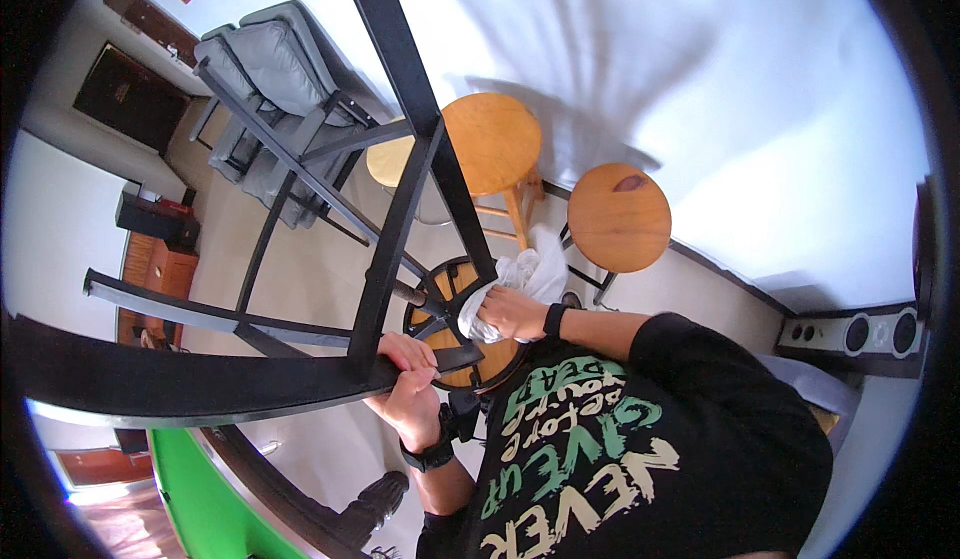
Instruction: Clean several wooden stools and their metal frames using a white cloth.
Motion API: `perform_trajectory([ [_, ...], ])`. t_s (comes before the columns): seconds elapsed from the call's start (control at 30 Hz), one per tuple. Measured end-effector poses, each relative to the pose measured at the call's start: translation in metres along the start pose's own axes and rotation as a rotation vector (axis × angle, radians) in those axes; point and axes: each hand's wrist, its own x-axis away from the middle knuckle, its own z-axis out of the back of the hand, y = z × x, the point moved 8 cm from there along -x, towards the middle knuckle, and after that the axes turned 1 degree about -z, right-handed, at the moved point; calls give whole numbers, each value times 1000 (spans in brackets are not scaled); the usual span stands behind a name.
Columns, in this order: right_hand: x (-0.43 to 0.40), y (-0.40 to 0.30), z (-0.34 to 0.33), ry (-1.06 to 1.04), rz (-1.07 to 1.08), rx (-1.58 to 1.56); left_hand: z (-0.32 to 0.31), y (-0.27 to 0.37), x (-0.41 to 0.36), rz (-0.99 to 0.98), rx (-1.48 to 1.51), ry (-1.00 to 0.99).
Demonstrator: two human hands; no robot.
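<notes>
In front of me a bar stool stands upside down, its round wooden seat [498, 360] lowest and its black legs [409, 56] splayed up toward the camera. A threaded centre post [409, 294] rises from the seat's underside. My left hand [409, 383], with a black watch at the wrist, grips a black leg near the joint with a brace. My right hand [514, 315], wearing a black wristband, holds a crumpled white cloth or thin plastic [540, 270] against the frame close to the seat. The fingers partly hide where it touches the frame.
Two round wooden stools [491, 143] [619, 218] stand by the white wall, with a paler seat [388, 155] beside them. Grey cushioned chairs [281, 101] are farther off. A green-topped table [199, 495] is at lower left; a speaker unit [855, 334] is at right.
</notes>
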Motion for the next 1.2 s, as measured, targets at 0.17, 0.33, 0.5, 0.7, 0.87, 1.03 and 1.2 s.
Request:
perform_trajectory([
  [0.17, 21, 19, 33, -103, -106, -307, 18, 6, 2, 37, 82, 57],
  [0.33, 84, 114, 102, 25, -731, -886, 17, 0, 7, 2, 85, -36],
  [0.5, 67, 115, 162, 268, -724, -1777, 10, -14, 3, 37, 42, -61],
  [0.7, -38, 85, 133, -71, -437, -1635, 19, -11, 3, 0, 69, -127],
  [0.87, -68, 44, 141, -268, -231, -1521, 63, 0, 2, 14, 190, -47],
  [1.03, -91, 10, 91, 81, -401, -1206, 136, 10, -19, 22, 302, -33],
  [1.2, -88, -77, 101, 23, -293, -1343, 223, -3, -4, -6, 77, 398],
])
